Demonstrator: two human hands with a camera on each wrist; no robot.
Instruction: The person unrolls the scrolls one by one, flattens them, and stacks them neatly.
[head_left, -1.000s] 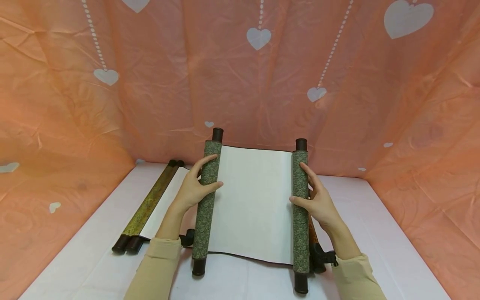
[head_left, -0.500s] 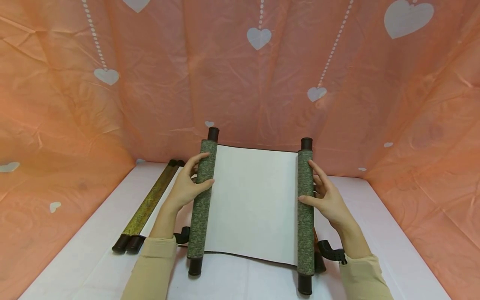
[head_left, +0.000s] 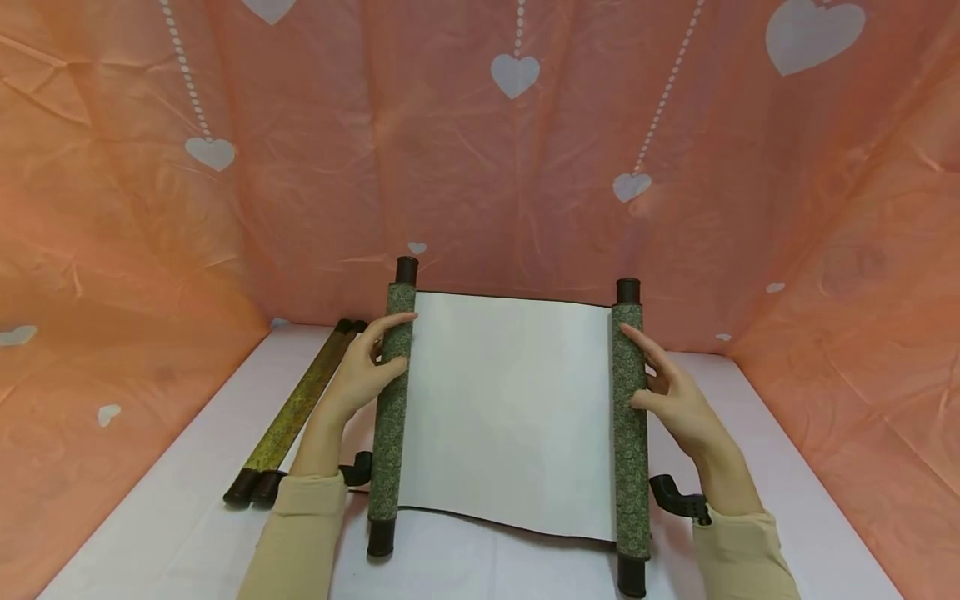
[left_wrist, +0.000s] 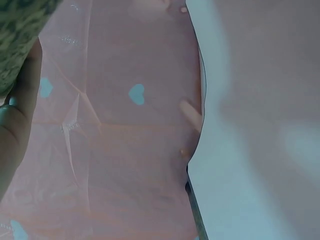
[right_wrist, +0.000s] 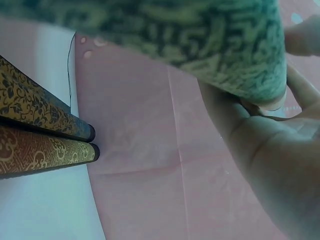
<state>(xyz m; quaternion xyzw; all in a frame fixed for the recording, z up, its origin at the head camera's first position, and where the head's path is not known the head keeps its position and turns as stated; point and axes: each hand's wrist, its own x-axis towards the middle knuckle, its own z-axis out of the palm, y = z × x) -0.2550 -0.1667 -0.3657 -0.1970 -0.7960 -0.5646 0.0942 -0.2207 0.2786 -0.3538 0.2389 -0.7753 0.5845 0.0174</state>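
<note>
A hanging scroll with blank white paper (head_left: 513, 417) is held up, partly unrolled, above the table. Its left roller (head_left: 388, 450) and right roller (head_left: 632, 475) wear a green patterned covering and have dark end knobs. My left hand (head_left: 358, 375) grips the left roller, thumb at the front, some fingers hidden behind. The right roller is gripped likewise by my right hand (head_left: 682, 408). In the right wrist view, fingers (right_wrist: 225, 107) reach around the green roller (right_wrist: 220, 45). Only a corner of the left roller (left_wrist: 20, 35) appears in the left wrist view.
Two parallel gold and brown rollers (head_left: 296, 417) lie on the white table (head_left: 187, 467) at the left. A gold-and-dark roller (right_wrist: 35, 105) and a reddish-brown roller (right_wrist: 40, 152) lie together in the right wrist view. Orange cloth (head_left: 525, 183) with hearts hangs behind.
Both hands have moved apart, the left one leftward and the right one rightward. More white paper shows between the green rollers, and the things behind the scroll are more covered.
</note>
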